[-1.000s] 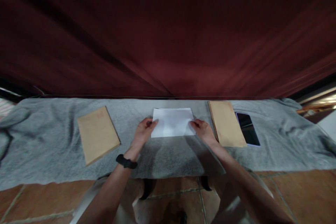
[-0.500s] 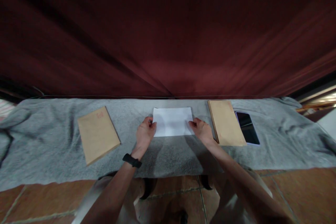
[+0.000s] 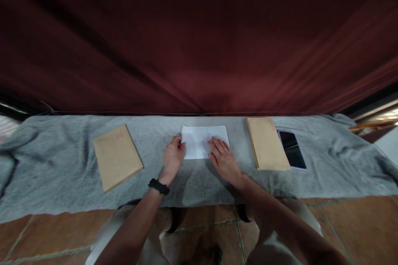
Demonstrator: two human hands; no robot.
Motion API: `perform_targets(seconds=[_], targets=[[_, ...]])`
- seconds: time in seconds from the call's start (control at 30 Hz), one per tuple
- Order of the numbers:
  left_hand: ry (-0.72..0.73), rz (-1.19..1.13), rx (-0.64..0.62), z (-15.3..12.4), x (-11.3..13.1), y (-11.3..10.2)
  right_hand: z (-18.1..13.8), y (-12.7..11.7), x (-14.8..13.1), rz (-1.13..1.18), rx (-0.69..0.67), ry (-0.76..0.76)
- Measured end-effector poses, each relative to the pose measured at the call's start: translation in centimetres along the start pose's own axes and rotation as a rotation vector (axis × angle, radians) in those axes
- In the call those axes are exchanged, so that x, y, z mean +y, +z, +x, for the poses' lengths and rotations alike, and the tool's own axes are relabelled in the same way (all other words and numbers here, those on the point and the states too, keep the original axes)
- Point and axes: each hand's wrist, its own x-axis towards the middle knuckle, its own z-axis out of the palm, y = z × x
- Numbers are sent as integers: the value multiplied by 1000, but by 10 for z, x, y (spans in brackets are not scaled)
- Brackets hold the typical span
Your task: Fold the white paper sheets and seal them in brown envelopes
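A white sheet of paper [image 3: 199,138], rectangular and seemingly folded, lies flat on the grey cloth in front of me. My left hand [image 3: 173,153], with a black band on its wrist, pinches the sheet's left edge between thumb and fingers. Flat on the right part of the paper rests my right hand [image 3: 223,158], its fingers stretched out and slightly spread. The palm hides the lower right corner of the sheet.
Brown envelopes [image 3: 117,157] lie tilted at the left. A stack of brown envelopes [image 3: 268,144] lies at the right, beside a dark phone [image 3: 292,150] with a purple rim. The grey cloth [image 3: 71,174] covers the surface; a dark red curtain [image 3: 199,49] hangs behind it.
My right hand has let go of the paper's right edge and moved left onto the sheet, fingers now extended. The left hand stays at the left edge.
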Motion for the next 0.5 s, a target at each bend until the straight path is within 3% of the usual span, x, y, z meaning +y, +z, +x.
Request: perform_targets(seconds=[0.37, 0.5], targets=[[2, 55, 24, -10, 8, -3, -10, 16, -1, -94, -9, 13], [223, 122, 180, -16, 7, 1, -11, 19, -1, -100, 4, 17]])
